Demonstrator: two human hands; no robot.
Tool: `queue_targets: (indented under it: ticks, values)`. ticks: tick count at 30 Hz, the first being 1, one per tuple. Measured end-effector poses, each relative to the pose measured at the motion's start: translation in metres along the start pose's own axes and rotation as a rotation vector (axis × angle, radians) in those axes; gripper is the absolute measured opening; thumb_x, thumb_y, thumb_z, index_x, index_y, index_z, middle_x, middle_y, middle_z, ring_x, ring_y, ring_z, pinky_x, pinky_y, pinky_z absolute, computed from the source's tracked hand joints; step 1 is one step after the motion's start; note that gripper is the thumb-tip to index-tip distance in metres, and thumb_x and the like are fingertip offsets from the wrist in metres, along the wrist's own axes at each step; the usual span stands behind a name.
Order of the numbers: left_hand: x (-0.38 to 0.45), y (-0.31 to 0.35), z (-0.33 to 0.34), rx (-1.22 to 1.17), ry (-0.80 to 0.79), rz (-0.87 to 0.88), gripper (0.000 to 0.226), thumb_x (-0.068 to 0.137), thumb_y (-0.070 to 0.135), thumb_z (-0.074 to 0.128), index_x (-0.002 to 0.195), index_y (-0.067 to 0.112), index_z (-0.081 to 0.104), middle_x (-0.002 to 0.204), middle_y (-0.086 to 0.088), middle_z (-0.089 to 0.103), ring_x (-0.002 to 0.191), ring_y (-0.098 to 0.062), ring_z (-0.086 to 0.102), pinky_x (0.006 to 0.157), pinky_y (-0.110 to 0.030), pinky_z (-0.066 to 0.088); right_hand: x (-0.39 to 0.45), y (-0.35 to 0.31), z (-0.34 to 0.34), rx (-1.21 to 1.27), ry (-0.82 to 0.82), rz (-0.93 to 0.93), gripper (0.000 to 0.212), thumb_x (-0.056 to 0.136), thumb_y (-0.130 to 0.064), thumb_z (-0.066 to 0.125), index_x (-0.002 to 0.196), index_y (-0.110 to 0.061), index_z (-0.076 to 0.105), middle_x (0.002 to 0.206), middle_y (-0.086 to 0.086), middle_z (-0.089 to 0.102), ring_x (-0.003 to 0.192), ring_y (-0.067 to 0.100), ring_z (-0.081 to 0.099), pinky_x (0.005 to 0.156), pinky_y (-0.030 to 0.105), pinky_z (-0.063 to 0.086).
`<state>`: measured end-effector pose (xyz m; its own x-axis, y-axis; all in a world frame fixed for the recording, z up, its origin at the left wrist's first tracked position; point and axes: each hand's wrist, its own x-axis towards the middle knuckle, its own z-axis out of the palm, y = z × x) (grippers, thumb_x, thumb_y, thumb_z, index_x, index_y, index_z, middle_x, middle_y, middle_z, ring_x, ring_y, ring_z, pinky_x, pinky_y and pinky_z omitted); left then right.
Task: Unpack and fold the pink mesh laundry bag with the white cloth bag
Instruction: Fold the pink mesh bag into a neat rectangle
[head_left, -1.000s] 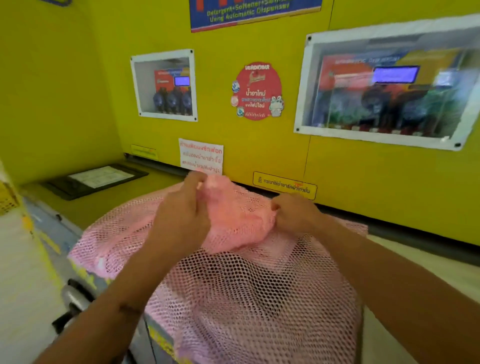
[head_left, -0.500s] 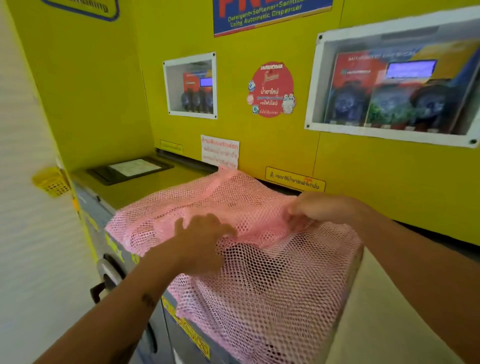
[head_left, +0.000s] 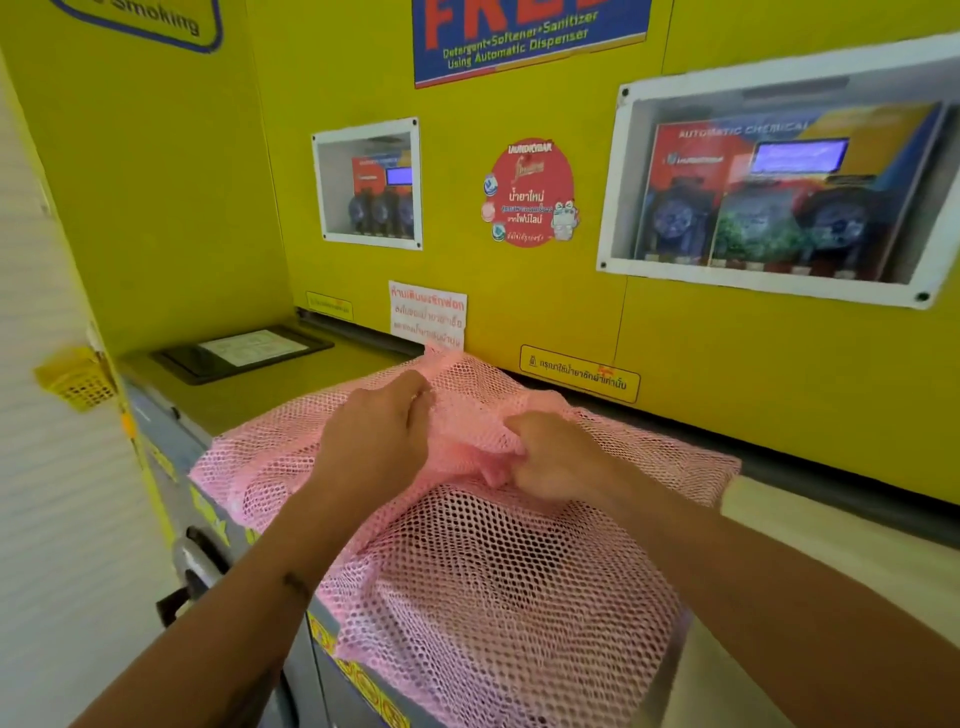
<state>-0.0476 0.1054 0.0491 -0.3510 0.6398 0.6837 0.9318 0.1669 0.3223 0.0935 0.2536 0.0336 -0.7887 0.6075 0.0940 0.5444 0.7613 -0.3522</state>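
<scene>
The pink mesh laundry bag (head_left: 498, 587) lies spread over the top of a washing machine and hangs down its front. My left hand (head_left: 376, 441) and my right hand (head_left: 558, 460) sit close together near the bag's far middle, both pinching a bunched fold of pink mesh between them. The far edge of the mesh reaches up to the yellow wall. No white cloth bag shows anywhere in view.
The grey washing machine (head_left: 171, 447) has a door handle (head_left: 195, 566) at the lower left. A black framed panel (head_left: 241, 351) lies on its top at the back left. A yellow wall (head_left: 675, 415) with two glazed dispenser windows stands directly behind. A white surface (head_left: 852, 551) adjoins on the right.
My left hand moved up and right from the bag's near fold to meet my right hand, which shifted nearer. Both now gather mesh at the middle. The camera moved closer.
</scene>
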Motion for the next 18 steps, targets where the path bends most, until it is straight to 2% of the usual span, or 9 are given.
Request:
queue_targets:
  ticks: [1,3,6,9,12,14,16,18]
  values:
    - [0.003,-0.001,-0.003,-0.010,-0.002,0.009,0.019,0.101,0.029,0.045,0.094,0.020,0.060,0.056,0.001,0.057,0.049,-0.021,0.052,0.047,-0.030,0.042,0.001,0.001,-0.003,-0.052,0.118,-0.008,0.057,0.086,-0.027,0.069,0.139,-0.015,0.052,0.142,0.002,0.057,0.127,0.026,0.054,0.105,0.043,0.046]
    - [0.006,0.001,-0.010,-0.073,-0.065,0.017,0.020,0.099,0.037,0.047,0.093,0.023,0.059,0.058,0.002,0.057,0.052,-0.019,0.053,0.049,-0.029,0.039,0.003,0.010,-0.016,-0.086,0.333,-0.040,0.037,0.086,-0.016,0.065,0.123,-0.020,0.065,0.128,-0.001,0.066,0.118,0.025,0.059,0.096,0.040,0.049]
    - [0.009,0.005,-0.020,-0.172,-0.285,0.001,0.027,0.087,0.052,0.063,0.100,0.029,0.056,0.072,0.005,0.062,0.062,-0.011,0.057,0.059,-0.027,0.043,0.007,0.031,-0.047,-0.132,0.460,-0.031,0.027,0.081,-0.006,0.065,0.102,-0.021,0.071,0.103,-0.001,0.068,0.097,0.022,0.061,0.072,0.033,0.046]
    - [0.009,0.010,-0.025,-0.154,-0.493,0.031,0.019,0.084,0.035,0.072,0.088,0.030,0.055,0.078,0.006,0.062,0.065,-0.007,0.055,0.059,-0.024,0.040,0.008,0.057,-0.081,-0.198,0.470,0.023,0.024,0.078,-0.003,0.065,0.093,-0.021,0.071,0.090,-0.004,0.060,0.088,0.021,0.057,0.066,0.031,0.038]
    - [0.008,0.019,-0.030,-0.164,-0.595,0.094,0.016,0.090,0.026,0.065,0.079,0.032,0.055,0.079,0.011,0.060,0.068,-0.007,0.056,0.061,-0.026,0.041,0.004,0.084,-0.106,-0.253,0.454,0.088,0.026,0.079,0.000,0.059,0.072,-0.024,0.062,0.081,-0.004,0.057,0.084,0.024,0.056,0.063,0.031,0.035]
    - [0.008,0.030,-0.036,-0.223,-0.638,0.127,0.016,0.094,0.024,0.060,0.082,0.035,0.059,0.082,0.015,0.063,0.070,-0.005,0.060,0.065,-0.027,0.047,0.003,0.103,-0.121,-0.290,0.472,0.161,0.031,0.082,0.000,0.055,0.064,-0.025,0.057,0.082,0.000,0.063,0.082,0.025,0.058,0.063,0.032,0.041]
    - [0.008,0.043,-0.044,-0.281,-0.698,0.135,0.015,0.095,0.021,0.057,0.090,0.032,0.066,0.090,0.014,0.069,0.077,-0.006,0.065,0.074,-0.031,0.054,0.000,0.118,-0.134,-0.284,0.435,0.235,0.023,0.087,-0.004,0.052,0.074,-0.018,0.065,0.096,0.007,0.069,0.087,0.026,0.060,0.071,0.038,0.050]
    - [0.008,0.051,-0.049,-0.304,-0.755,0.121,0.017,0.095,0.022,0.056,0.104,0.029,0.069,0.102,0.011,0.072,0.089,-0.008,0.068,0.084,-0.034,0.055,-0.007,0.125,-0.139,-0.109,0.216,0.325,0.019,0.092,-0.010,0.051,0.096,-0.012,0.070,0.111,0.011,0.068,0.095,0.025,0.060,0.079,0.037,0.050]
